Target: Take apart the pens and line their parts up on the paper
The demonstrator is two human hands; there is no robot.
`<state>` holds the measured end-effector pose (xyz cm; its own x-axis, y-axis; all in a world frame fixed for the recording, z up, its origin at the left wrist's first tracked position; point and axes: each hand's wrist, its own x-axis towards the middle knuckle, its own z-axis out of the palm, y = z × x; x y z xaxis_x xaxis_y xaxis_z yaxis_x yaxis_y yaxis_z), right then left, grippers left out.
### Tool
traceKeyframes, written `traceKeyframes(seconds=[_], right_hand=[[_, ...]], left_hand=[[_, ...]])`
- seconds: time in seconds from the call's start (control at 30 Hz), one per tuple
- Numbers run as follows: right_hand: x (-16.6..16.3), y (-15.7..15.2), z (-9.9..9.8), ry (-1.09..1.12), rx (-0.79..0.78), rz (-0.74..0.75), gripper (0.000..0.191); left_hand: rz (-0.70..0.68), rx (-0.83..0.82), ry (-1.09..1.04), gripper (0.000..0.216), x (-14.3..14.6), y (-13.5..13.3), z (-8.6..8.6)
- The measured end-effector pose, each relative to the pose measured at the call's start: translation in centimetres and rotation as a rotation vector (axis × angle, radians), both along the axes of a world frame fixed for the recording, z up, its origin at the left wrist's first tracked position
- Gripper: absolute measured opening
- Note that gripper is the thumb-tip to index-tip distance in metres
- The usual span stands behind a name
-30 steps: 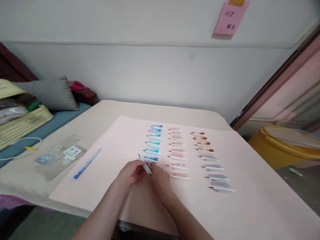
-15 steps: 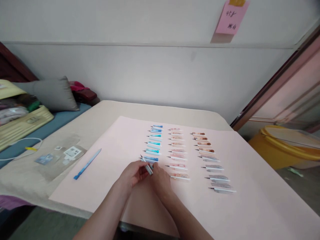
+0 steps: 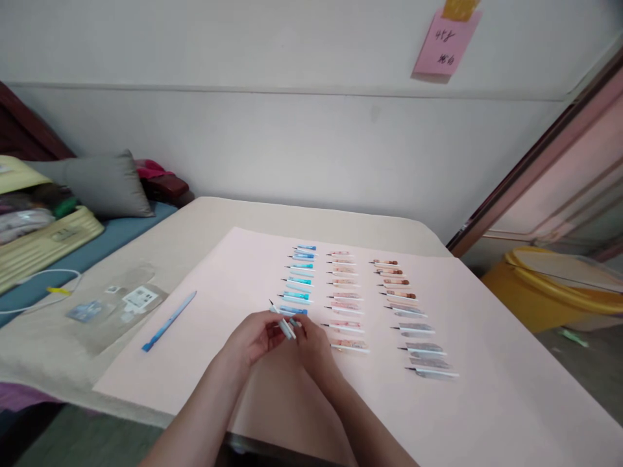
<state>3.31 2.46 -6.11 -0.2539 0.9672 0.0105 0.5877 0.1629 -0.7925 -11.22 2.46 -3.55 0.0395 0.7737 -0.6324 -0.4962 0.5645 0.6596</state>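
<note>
While both hands meet at the near end of the pink sheet (image 3: pixel 219 311), we see the left hand (image 3: pixel 256 337) and right hand (image 3: pixel 314 347) pinching one small pen (image 3: pixel 283 322) just above the paper. Laid out on the counter (image 3: pixel 195 224) are a blue column (image 3: pixel 299 280), a pink column (image 3: pixel 344 298) and a brown-and-grey column (image 3: pixel 409 311). We'd judge the blue one least filled, since it stops shortest. A long blue pen (image 3: pixel 169 320) lies apart.

Forearms (image 3: pixel 204 415) angle in from near edge, converging at centre. Left hand (image 3: pixel 254 337), right hand (image 3: pixel 314 345) side by side, fingers curled, fingertips pinched and meeting.
</note>
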Motion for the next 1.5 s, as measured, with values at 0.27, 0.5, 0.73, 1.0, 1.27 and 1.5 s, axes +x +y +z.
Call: traceKeyframes(seconds=[0.27, 0.5, 0.73, 1.0, 1.27, 1.5], right_hand=[[0.5, -0.2, 1.5, 0.936, -0.478, 0.01, 0.03], [1.3, -0.5, 2.0, 1.052, -0.585, -0.024, 0.027], [1.6, -0.4, 1.3, 1.162, -0.667, -0.103, 0.022], [1.0, -0.2, 0.8, 1.215, -0.653, -0.141, 0.021], [1.0, -0.2, 1.3, 1.179, -0.634, -0.109, 0.024], [1.5, 0.0, 1.9, 1.062, -0.678, -0.136, 0.029]], left_hand=[[0.047, 0.111, -0.064, 0.012, -0.5, -0.7, 3.2], [-0.053, 0.171, -0.019, 0.016, 1.0, -1.2, 2.0], [-0.058, 0.061, 0.048, 0.027, 3.5, -1.5, 1.2], [-0.059, 0.095, 0.135, 0.027, 4.4, -1.7, 1.1], [0.031, 0.153, 0.156, 0.025, 4.8, -1.7, 0.5], [0.057, 0.18, 0.12, 0.024, 4.8, -1.8, 0.5]])
